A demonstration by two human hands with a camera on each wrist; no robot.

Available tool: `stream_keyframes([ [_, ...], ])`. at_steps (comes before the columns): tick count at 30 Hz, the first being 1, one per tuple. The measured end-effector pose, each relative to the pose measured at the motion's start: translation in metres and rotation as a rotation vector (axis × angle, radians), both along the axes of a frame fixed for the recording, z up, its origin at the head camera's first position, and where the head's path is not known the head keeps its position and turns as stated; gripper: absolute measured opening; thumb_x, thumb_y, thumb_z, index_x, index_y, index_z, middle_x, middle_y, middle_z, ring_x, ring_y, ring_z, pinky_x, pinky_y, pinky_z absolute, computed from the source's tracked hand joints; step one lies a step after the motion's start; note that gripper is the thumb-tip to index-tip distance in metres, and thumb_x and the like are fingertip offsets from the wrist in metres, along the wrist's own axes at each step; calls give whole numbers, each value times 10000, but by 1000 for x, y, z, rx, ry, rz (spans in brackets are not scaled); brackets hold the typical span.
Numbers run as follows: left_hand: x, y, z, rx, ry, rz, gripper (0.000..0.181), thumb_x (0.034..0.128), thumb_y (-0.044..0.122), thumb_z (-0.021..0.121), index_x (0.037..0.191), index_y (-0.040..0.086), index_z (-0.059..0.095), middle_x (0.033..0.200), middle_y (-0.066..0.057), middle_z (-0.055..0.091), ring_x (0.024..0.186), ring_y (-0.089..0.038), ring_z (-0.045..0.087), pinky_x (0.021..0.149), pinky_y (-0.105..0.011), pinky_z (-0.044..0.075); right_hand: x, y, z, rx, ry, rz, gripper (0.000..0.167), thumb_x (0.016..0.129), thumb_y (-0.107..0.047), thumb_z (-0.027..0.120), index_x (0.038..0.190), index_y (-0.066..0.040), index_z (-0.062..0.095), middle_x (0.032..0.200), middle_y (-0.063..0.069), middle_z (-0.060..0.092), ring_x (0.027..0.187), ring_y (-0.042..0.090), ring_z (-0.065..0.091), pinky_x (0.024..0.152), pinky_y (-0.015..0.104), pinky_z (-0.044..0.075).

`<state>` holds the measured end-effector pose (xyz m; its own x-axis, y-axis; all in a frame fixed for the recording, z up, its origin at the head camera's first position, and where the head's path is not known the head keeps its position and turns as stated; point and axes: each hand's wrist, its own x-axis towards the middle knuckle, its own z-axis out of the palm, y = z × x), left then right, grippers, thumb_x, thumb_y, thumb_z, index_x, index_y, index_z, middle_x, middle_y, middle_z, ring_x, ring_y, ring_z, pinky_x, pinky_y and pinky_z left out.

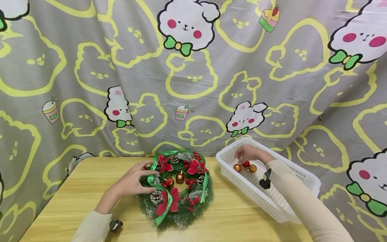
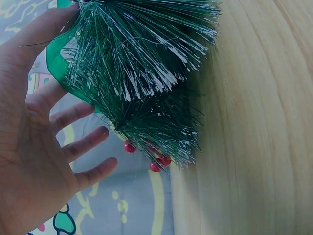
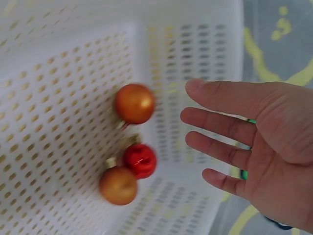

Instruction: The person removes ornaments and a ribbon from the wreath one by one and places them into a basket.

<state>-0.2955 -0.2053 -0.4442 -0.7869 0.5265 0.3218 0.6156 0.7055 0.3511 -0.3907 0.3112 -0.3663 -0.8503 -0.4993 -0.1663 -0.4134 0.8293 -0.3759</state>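
Observation:
A green Christmas wreath (image 1: 198, 208) lies on the table, dressed with pine cones, red flowers, red berries and a green ribbon (image 1: 164, 215). Within its ring are two copper-coloured baubles, one (image 1: 179, 177) near the middle. My left hand (image 1: 133, 179) is at the wreath's left side, fingers spread, thumb and fingertips by the ribbon and needles (image 2: 142, 63). Over a white perforated basket (image 1: 222, 159) hangs my right hand (image 1: 249, 153), fingers extended and holding nothing. Below it, in the basket, are two orange-gold baubles (image 3: 134, 104) and a shiny red bauble (image 3: 140, 160).
The basket stands at the right of the wooden table (image 1: 75, 188), set at a slant. A grey curtain (image 1: 193, 111) with cartoon prints hangs behind the table. Each wrist wears a small black device (image 1: 115, 225).

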Motion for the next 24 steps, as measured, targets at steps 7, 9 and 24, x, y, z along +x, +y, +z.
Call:
stream_keyframes([
  [7,0,1,0,2,1,-7,566,798,527,826,1271,228,736,1527,-175,464,1321,-445,471,1002,-685,436,7,-16,31,-89,93,18,275,891,-66,754,1138,50,714,1059,189,737,964,247,690,863,387,576],
  [9,0,2,0,2,3,-9,565,798,527,826,1269,229,737,1526,-175,466,1319,-443,473,1002,-682,437,10,-24,39,-122,107,16,276,909,-88,750,1159,26,717,1112,197,732,1024,280,691,914,429,570],
  [24,-1,1,-1,-10,2,-7,566,796,543,820,1271,248,735,1528,-175,463,1329,-445,465,1013,-689,427,22,-99,62,-316,132,88,253,935,-166,745,1184,-120,737,1199,90,737,1161,301,674,1015,529,514],
])
